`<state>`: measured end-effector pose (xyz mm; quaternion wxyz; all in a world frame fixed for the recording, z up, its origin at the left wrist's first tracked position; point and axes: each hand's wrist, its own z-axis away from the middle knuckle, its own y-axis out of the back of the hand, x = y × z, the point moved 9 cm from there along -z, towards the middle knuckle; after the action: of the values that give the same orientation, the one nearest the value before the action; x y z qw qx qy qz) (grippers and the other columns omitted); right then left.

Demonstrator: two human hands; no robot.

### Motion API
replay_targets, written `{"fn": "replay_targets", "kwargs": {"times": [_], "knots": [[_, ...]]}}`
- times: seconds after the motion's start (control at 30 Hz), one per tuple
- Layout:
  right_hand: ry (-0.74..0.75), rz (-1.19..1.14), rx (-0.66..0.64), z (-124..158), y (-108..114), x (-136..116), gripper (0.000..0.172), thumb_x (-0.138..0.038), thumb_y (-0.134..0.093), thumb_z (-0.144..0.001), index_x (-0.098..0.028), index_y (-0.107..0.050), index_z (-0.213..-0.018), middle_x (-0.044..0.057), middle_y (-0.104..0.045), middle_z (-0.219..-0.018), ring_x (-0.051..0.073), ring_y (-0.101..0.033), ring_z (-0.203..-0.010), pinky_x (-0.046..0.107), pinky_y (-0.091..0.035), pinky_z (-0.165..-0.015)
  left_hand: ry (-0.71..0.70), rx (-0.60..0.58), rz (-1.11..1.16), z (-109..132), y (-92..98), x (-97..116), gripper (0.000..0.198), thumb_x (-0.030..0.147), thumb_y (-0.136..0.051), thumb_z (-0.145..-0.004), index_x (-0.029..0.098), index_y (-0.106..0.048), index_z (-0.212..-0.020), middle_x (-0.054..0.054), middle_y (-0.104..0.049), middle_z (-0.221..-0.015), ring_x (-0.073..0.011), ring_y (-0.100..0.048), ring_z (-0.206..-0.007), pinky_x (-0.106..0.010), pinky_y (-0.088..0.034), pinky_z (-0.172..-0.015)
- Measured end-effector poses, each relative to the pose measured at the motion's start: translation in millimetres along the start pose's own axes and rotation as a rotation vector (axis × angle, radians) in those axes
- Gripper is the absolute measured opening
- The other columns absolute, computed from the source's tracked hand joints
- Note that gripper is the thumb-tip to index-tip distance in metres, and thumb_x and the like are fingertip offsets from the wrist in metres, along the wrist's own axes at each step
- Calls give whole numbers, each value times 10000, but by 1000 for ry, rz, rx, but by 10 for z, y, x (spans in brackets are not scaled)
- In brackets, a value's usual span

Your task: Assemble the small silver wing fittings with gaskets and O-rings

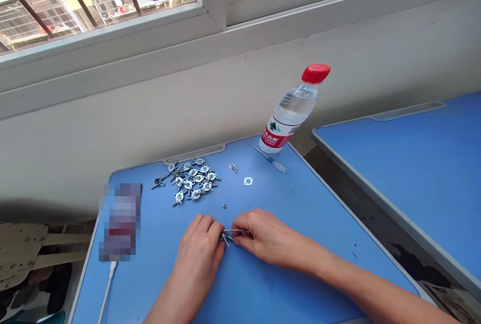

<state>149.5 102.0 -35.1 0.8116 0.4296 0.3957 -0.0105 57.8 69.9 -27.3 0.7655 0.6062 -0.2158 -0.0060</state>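
My left hand (201, 244) is closed, its fingers pinching a small metal fitting (225, 237) with thin stems sticking out. Most of that fitting is hidden by the fingers. From the right, my right hand (259, 236) meets it, thumb and fingers closed around a thin metal rod (236, 230) that reaches across to the fitting. The rod's exact kind cannot be made out. Just beyond my hands lies a tiny metal piece (224, 206). A pile of similar metal fittings (193, 180) with oval flanges sits farther back on the left.
On the blue table (300, 284) are a flat oval plate (248, 181), a single small fitting (233, 167) and a clear-handled screwdriver (268, 157). A water bottle (289, 118) stands at the back edge. At left lies a blurred-out flat object (120, 221) with a white cable (108, 286).
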Motion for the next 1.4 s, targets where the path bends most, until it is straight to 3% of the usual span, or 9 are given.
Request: {"fn": "replay_targets", "kwargs": {"times": [0.1,0.2,0.37,0.43,0.63,0.87,1.07,1.2,1.4], "knots": [[8,-17,5,-6,22,4,196,-120,-586,-837,-170,-587,-647,-11,-638,-643,115,-514,-594,237,-254,-530,-10,21,2,6,5,2,151,57,-552,-870,200,-593,-893,-19,-623,-922,-217,-568,-864,-345,-491,-753],[49,-59,63,-32,92,26,308,-219,-515,-936,-176,-570,-636,-18,-592,-587,120,-498,-562,240,-282,-523,-13,28,1,9,9,8,169,43,-560,-863,196,-601,-924,-19,-627,-931,-219,-573,-871,-351,-499,-762],[200,-69,413,-71,358,110,234,-185,-421,-975,-188,-653,-950,56,-685,-911,179,-623,-821,277,-450,-722,4,4,-5,5,9,13,170,42,-566,-865,192,-606,-933,-23,-638,-948,-226,-582,-885,-357,-505,-766],[223,14,465,-110,361,153,240,-151,-430,-963,-193,-665,-991,66,-667,-941,178,-623,-800,279,-455,-704,11,-2,-8,0,13,13,171,41,-569,-862,194,-607,-929,-24,-641,-949,-226,-584,-887,-351,-504,-764],[296,212,424,-235,244,115,247,-128,-493,-946,-222,-685,-1071,47,-658,-939,148,-617,-744,229,-409,-613,15,-18,5,-16,16,9,164,52,-571,-868,195,-609,-939,-27,-643,-965,-223,-586,-906,-344,-501,-780],[322,300,408,-266,195,45,181,-110,-525,-933,-194,-686,-940,50,-662,-932,130,-599,-702,223,-363,-581,21,-30,12,-10,16,10,141,69,-563,-886,192,-613,-933,-31,-638,-966,-226,-580,-919,-352,-496,-791],[283,272,399,-255,210,108,143,-113,-509,-929,-175,-633,-895,61,-655,-898,153,-606,-716,244,-400,-599,29,-30,16,-8,29,8,150,63,-564,-879,194,-613,-932,-32,-639,-964,-224,-579,-914,-344,-492,-782],[284,131,357,-188,212,96,95,-112,-551,-903,-178,-606,-863,46,-665,-865,157,-612,-712,251,-431,-618,22,-19,33,-8,30,5,152,61,-564,-873,197,-609,-925,-27,-637,-957,-219,-577,-903,-340,-491,-778],[426,86,267,-10,83,-149,104,-94,-592,-885,-178,-614,-828,17,-653,-807,139,-592,-676,238,-412,-601,27,-20,25,-9,15,4,127,67,-571,-869,192,-594,-876,-26,-625,-932,-218,-568,-894,-340,-488,-779]]}}
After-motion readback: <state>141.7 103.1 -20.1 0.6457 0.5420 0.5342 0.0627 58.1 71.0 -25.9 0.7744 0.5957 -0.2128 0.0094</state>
